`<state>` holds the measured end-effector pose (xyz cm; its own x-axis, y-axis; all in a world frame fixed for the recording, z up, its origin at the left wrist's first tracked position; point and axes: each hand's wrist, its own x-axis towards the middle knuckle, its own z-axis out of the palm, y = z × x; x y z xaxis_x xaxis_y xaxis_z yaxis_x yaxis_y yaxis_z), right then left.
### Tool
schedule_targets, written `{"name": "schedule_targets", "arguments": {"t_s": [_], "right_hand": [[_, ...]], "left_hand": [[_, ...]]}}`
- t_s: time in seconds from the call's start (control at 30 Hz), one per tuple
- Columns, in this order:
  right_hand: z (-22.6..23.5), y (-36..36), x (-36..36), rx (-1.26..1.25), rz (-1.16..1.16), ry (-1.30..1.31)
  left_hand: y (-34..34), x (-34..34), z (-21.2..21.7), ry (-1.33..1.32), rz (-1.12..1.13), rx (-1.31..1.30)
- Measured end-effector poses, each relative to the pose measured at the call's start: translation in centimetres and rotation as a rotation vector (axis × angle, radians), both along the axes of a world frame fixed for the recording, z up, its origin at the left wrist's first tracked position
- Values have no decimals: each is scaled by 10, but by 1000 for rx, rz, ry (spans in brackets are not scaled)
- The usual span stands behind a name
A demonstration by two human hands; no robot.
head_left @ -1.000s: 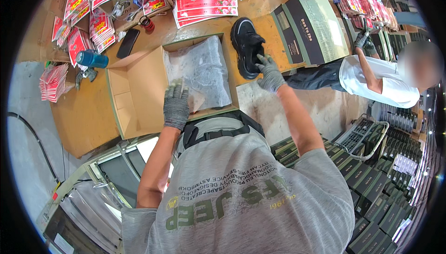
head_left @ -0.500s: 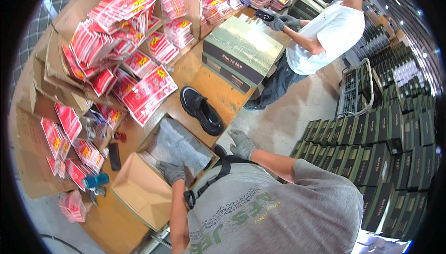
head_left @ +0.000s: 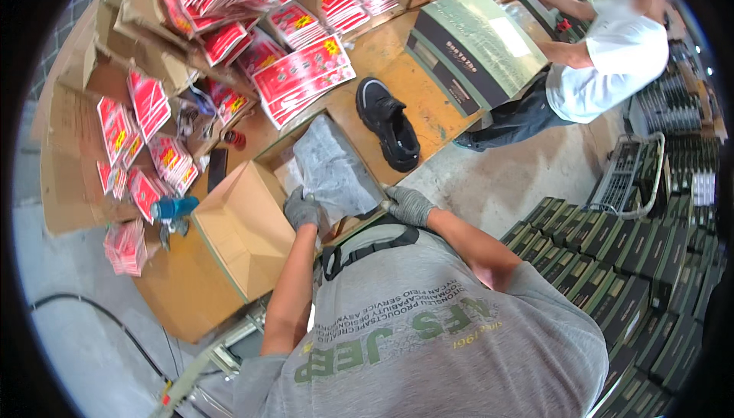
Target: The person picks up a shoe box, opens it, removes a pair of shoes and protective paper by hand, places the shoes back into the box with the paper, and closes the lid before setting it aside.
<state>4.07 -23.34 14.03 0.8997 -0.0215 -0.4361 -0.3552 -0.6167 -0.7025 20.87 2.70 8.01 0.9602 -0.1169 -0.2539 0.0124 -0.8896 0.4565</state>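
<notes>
An open shoebox (head_left: 362, 160) lies in front of me, with pale grey tissue paper (head_left: 330, 160) over its contents. Its tan-lined lid (head_left: 238, 223) is folded back to the left. My left hand (head_left: 303, 209), in a grey knit glove, is closed over the box's left side beside the tissue. At the near right corner, my right hand (head_left: 410, 205), gloved alike, has its fingers closed on the box edge. Just beyond the box, a single black shoe (head_left: 387, 124) rests on the wooden table (head_left: 375, 59). What lies under the tissue is hidden.
Red printed packets (head_left: 303, 78) fill cardboard compartments at the far left. Near them are a dark phone (head_left: 218, 169) and a blue bottle (head_left: 174, 207). A co-worker (head_left: 612, 43) stands past a closed green box (head_left: 478, 47). Stacked shoeboxes (head_left: 604, 246) line the right side.
My right hand has come down from the air onto the box corner. My view has shifted, so the table sits higher and further right. The co-worker's hands have moved further away.
</notes>
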Motion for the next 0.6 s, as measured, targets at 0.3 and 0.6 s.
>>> {"name": "schedule_targets", "arguments": {"t_s": [0.3,0.6], "right_hand": [[-19,-54,-56,-108,-195,149],[-146,-64,-247,-237,-440,632]], "left_hand": [[1,-34,-14,66,-239,-39],[-7,-42,-26,127,-294,24]]}}
